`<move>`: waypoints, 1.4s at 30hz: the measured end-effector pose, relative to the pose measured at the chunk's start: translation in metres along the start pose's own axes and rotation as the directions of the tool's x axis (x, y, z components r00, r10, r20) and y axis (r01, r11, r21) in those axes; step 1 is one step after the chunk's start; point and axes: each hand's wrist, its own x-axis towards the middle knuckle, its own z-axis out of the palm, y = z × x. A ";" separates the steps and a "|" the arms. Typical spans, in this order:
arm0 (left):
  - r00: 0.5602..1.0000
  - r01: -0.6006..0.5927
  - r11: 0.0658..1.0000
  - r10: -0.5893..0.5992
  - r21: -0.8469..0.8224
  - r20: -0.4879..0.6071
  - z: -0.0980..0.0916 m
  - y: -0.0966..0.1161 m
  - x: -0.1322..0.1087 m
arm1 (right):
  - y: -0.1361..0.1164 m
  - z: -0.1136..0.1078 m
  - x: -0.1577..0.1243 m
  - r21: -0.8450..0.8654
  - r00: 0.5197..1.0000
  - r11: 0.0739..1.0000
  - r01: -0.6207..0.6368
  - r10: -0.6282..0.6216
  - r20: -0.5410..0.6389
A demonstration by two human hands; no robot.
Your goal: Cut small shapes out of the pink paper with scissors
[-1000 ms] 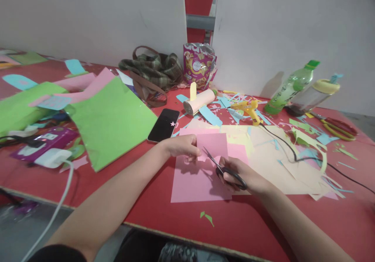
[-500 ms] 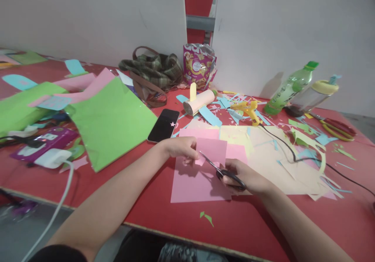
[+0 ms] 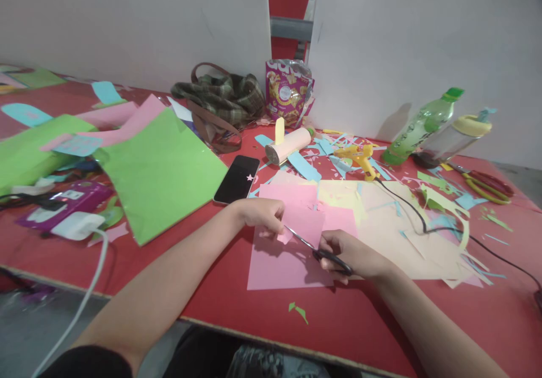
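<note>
Wearing a black sleeve on the left arm, cut off at the lower left of the view. Seeing two green paper scraps lying near the middle of the front edge of the red table. Just behind them, seeing a pink sheet lying flat, partly hidden under both hands and their shadows. Closing the right hand round the black-handled scissors, covering much of the finger loops; not being able to tell the number of fingers passing through. Pinching a smaller pink paper piece by its left side between thumb and curling fingers of the left hand. Holding this piece above the flat sheet, between the two hands, with the nearly joined blades running along its lower part toward the left thumb; not being able to make out the blade tips there. Farther from the front edge, seeing a smartphone lying to the left and cream paper spreading to the right. Beyond, seeing a yellow glue gun trailing a black cord rightward. Along the back edge, seeing a plaid bag slumping beside a purple snack pouch, showing lettering too blurred for reading.
</note>
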 end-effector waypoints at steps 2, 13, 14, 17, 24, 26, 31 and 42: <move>1.000 0.009 1.000 -0.009 -0.008 0.009 0.000 0.000 0.001 | 0.000 0.000 0.000 0.008 1.000 1.000 -0.009 0.010 -0.013; 0.996 0.070 0.995 -0.065 -0.078 0.058 0.007 -0.004 0.008 | -0.003 -0.001 -0.003 -0.100 1.000 0.995 -0.019 0.019 -0.001; 0.996 0.074 0.995 -0.069 -0.074 0.059 0.008 -0.004 0.008 | -0.003 -0.001 -0.003 -0.108 1.000 0.994 -0.016 0.017 0.006; 0.996 0.077 0.995 -0.073 -0.062 0.060 0.009 -0.005 0.009 | -0.003 -0.001 -0.002 -0.103 1.000 0.994 -0.023 0.025 0.012; 0.998 0.059 0.996 -0.058 -0.070 0.022 0.003 -0.007 0.007 | 0.000 0.000 0.000 0.028 0.997 1.000 -0.011 0.013 -0.071; 0.999 0.047 0.996 -0.048 -0.077 -0.011 0.001 -0.005 0.007 | -0.002 0.001 0.001 0.073 0.991 0.995 0.066 -0.057 -0.121; 0.994 0.012 0.992 -0.026 -0.125 -0.107 0.001 0.000 0.006 | -0.004 -0.001 0.004 0.105 0.938 0.949 0.298 -0.270 -0.218; 0.953 -0.054 0.981 -0.005 -0.186 -0.302 0.011 0.005 0.008 | -0.003 -0.005 0.007 0.075 0.764 0.832 0.550 -0.465 -0.447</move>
